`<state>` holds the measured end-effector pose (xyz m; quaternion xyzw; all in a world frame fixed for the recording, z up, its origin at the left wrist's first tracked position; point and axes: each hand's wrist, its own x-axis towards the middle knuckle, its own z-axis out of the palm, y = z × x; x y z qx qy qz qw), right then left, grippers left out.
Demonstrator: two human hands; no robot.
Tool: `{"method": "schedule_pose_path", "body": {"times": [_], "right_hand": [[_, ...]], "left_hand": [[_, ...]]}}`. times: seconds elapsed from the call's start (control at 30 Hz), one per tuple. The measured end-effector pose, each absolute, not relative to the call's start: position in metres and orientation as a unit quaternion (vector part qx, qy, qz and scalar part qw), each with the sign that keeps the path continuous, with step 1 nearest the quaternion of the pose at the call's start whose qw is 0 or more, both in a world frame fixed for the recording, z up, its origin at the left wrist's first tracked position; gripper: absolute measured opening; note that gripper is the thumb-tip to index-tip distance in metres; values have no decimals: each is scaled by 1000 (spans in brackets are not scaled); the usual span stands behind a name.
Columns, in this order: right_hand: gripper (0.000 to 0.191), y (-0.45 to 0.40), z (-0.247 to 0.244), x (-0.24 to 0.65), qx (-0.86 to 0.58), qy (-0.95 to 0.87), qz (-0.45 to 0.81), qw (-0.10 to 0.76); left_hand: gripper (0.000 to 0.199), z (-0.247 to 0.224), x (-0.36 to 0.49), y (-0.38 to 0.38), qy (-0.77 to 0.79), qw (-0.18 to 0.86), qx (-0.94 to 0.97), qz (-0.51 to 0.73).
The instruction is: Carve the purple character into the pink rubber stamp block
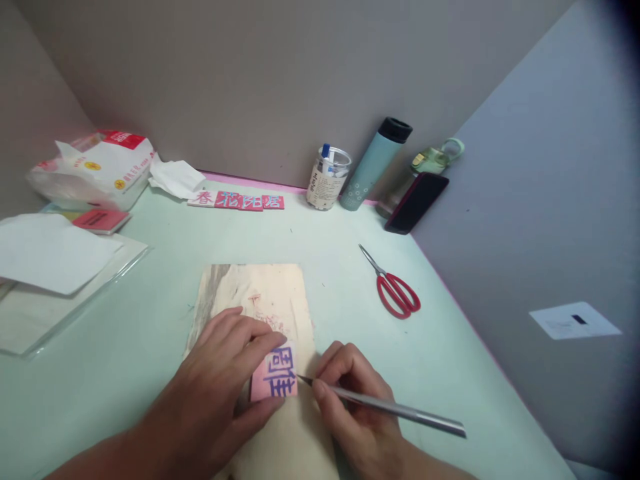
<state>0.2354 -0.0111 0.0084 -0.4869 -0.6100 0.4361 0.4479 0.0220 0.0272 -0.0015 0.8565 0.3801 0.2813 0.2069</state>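
Observation:
A small pink block (259, 387), marked with purple written characters on its top, lies on a worn pale board (290, 287). My left hand (215, 377) pins it there, thumb on the near edge and forefinger on the far edge. A slim silver craft knife (400, 408) is pinched in my right hand (353, 400), its dark pointed tip at the block's right edge. Whether the tip cuts in or only touches, I cannot tell. Red marks and small scraps show on the board beyond my left fingers.
Red-handled scissors (395, 290) lie at the right. Carved character blocks (243, 201) line the back, beside a pen jar (327, 180), a teal flask (375, 163), a green-lidded bottle (430, 160) and a leaning phone (417, 203). Papers (60, 253) and a plastic bag (100, 167) sit left.

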Motion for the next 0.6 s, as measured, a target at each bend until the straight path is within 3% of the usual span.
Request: {"method": "schedule_pose_path", "body": {"times": [0.6], "right_hand": [[22, -8, 15, 232, -508, -649, 391, 409]], "left_hand": [[34, 1, 21, 29, 376, 198, 867, 261]]}}
